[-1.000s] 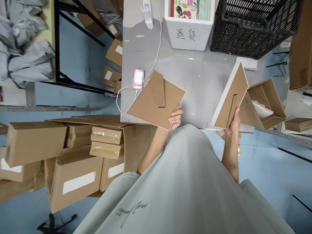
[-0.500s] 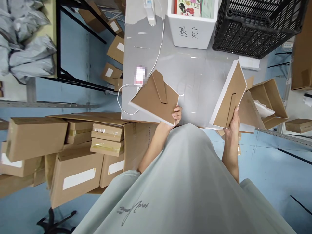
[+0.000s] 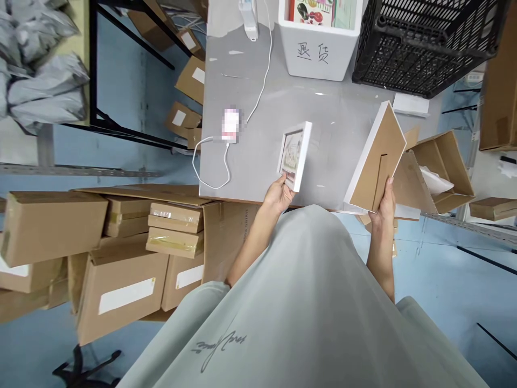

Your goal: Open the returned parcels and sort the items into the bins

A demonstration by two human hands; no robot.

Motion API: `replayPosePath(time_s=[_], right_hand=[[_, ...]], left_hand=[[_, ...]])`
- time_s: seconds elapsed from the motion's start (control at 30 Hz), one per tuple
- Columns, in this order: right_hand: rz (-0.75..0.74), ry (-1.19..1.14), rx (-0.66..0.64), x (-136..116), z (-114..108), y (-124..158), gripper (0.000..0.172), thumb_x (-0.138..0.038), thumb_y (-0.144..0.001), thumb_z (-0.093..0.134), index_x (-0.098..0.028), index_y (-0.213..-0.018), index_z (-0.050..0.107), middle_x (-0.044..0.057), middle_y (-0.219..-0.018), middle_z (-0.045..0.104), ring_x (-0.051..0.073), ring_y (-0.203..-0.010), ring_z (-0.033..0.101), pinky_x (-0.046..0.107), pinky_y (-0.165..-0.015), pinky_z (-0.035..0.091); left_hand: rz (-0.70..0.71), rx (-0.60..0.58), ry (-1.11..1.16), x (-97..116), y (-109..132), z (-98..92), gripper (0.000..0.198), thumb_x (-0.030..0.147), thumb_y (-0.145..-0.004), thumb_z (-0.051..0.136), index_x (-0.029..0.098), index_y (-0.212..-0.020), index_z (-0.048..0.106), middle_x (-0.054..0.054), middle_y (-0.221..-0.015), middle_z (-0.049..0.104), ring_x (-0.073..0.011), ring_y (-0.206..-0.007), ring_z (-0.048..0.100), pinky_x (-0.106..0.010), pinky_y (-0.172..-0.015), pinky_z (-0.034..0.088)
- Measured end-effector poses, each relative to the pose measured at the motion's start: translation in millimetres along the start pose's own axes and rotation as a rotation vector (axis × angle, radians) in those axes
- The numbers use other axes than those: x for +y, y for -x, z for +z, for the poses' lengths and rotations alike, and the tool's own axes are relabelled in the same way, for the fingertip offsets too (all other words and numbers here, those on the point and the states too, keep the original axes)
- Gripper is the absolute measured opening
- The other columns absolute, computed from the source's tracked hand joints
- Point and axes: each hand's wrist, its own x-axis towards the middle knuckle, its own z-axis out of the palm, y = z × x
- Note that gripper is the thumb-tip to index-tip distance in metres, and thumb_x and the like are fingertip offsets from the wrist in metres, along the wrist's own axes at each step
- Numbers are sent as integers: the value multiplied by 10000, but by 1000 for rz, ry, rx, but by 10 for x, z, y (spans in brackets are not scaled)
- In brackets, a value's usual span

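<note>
My left hand (image 3: 280,195) grips a white picture frame (image 3: 301,156) by its lower corner, above the front edge of the grey table (image 3: 242,97). That frame is turned so that its picture side shows at a slant. On the right, my right hand (image 3: 383,203) is closed on the lower edge of another picture frame (image 3: 375,156). Its brown backboard and closed stand flap face me, with a white side edge showing. The front of this frame is hidden.
A white bin (image 3: 319,51) with handwriting and a black plastic crate (image 3: 424,48) stand at the back. An open cardboard box (image 3: 448,172) is at the right. A white cable (image 3: 264,75) runs over the table. Cardboard boxes (image 3: 121,291) crowd the left.
My left hand has turned its frame over, from the brown back with the stand to the picture side. The frame in my right hand stays nearly where it was.
</note>
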Motion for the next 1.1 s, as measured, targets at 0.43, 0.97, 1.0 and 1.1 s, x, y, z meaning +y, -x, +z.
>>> replayPosePath(time_s=[0.43,0.97,1.0,1.1], right_hand=[[-8,-16,46,-110,-52,4,736,-827,-953,757,-274,-1438,756,106,-1538,771,318,-1402,767,505,-1073,717],[-2,109,23,-155,-124,9,664,-847,-1007,615,-312,-1376,750,121,-1503,777,336,-1489,704,534,-1075,705],[-8,117,15,-146,-127,6,673,-856,-1007,604,-316,-1381,747,123,-1506,775,339,-1495,699,542,-1063,710],[-16,113,22,-114,-138,-4,683,-876,-995,603,-318,-1358,755,127,-1516,770,349,-1484,707,559,-1042,716]], left_hand=[[699,-4,-655,87,152,-173,182,188,-889,912,242,-919,741,-51,-1006,773,-251,-1123,760,-280,-939,588],[737,-63,-636,170,223,-295,249,169,-825,957,273,-794,733,-78,-1127,808,-346,-1646,551,-635,-1358,419],[718,-56,-624,185,237,-287,254,161,-831,947,272,-793,721,-78,-1136,809,-341,-1643,553,-620,-1338,449],[688,-76,-629,207,276,-276,241,181,-866,919,275,-824,702,-72,-1217,815,-317,-1629,564,-546,-1257,541]])
